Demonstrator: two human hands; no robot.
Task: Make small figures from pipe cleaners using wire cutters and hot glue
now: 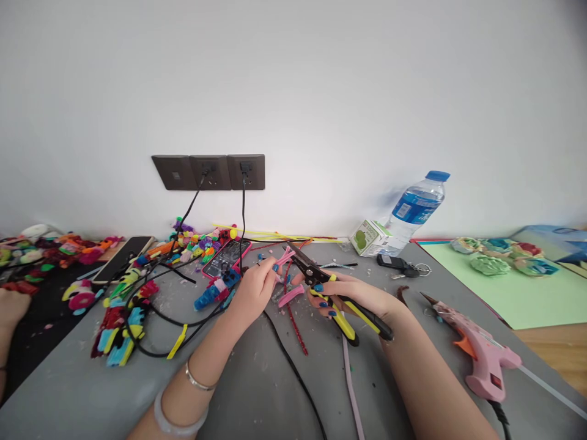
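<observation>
My left hand [259,282] is closed on a small bundle of pink pipe cleaners [287,254], pinched between thumb and fingers. My right hand [342,294] grips black-and-yellow pliers [352,315] by the handles. The jaws of the pliers point up and left, right beside the pink bundle; I cannot tell whether they touch it. Below the jaws lies another folded pink piece [291,296]. A red glittery pipe cleaner [296,327] runs down the grey table between my hands.
Left are pipe-cleaner figures [121,324], black cables [156,351] and two phones [126,256]. A pink glue gun [479,348] lies right, near keys [403,265]. A tilted water bottle [417,211] and small box [370,237] stand by the wall. Another person's hand [13,308] shows far left.
</observation>
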